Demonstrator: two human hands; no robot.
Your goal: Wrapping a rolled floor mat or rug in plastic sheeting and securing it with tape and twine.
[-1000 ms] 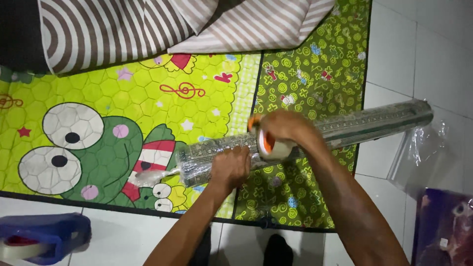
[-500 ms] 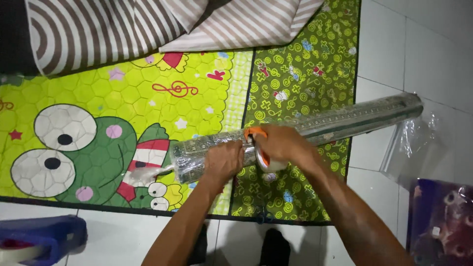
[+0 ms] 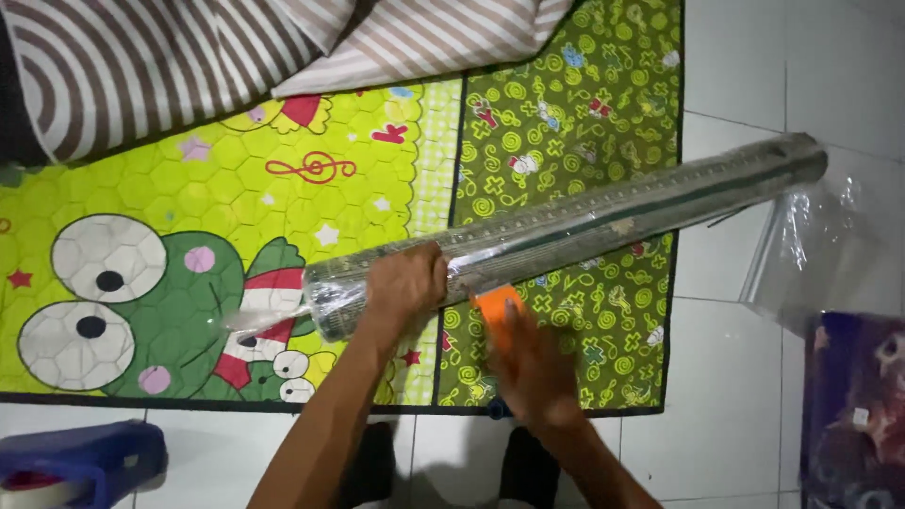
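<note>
Both of your hands were on the long roll wrapped in clear plastic (image 3: pixel 566 231), which lay slantwise across the green cartoon play mat (image 3: pixel 226 245) and out onto the white tiled floor (image 3: pixel 726 377). Your left hand (image 3: pixel 405 286) was curled over the roll near its left end, pressing it down. Your right hand (image 3: pixel 528 363), just below the roll, was closed around an orange tape dispenser (image 3: pixel 498 303) whose tip touched the wrapping.

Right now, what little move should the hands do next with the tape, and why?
Probably pull the orange tape holder in the right hand further around the plastic-wrapped roll, while the left hand presses it steady, since loose plastic sticks out at the near end.
</note>
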